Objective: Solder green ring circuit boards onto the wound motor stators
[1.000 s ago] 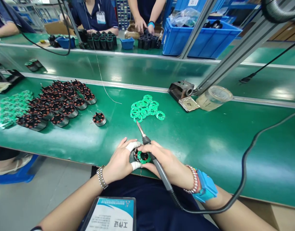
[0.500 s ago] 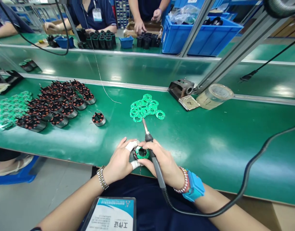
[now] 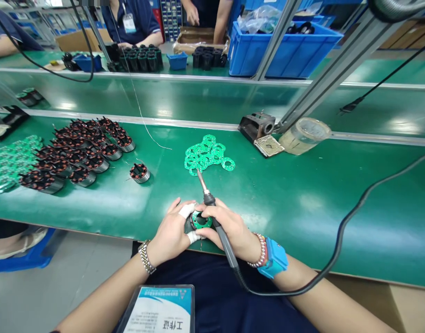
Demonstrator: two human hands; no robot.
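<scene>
My left hand (image 3: pixel 174 229), with white tape on its thumb and a finger, is wrapped around a motor stator (image 3: pixel 188 225) near the table's front edge. A green ring-shaped circuit board (image 3: pixel 207 225) lies on top of the stator. My right hand (image 3: pixel 229 229) has a soldering iron (image 3: pixel 222 237) under its palm and fingers, the tip pointing away from me. That hand's thumb and fingertips also touch the ring board's edge. Beyond the iron's tip lies a loose pile of green ring boards (image 3: pixel 217 152).
Wound stators (image 3: pixel 84 148) stand in rows on the left, beside stacked green boards (image 3: pixel 16 159); one stator (image 3: pixel 139 172) stands apart. An iron stand (image 3: pixel 259 125) with a sponge (image 3: pixel 269 145) and a tub (image 3: pixel 304 136) are at the back right. The iron's cord (image 3: pixel 340 236) crosses the right side.
The ring board has shifted slightly and sits closer over the stator. The iron's tip has swung a little left. Across the bench, a co-worker's arm has reached into a carton.
</scene>
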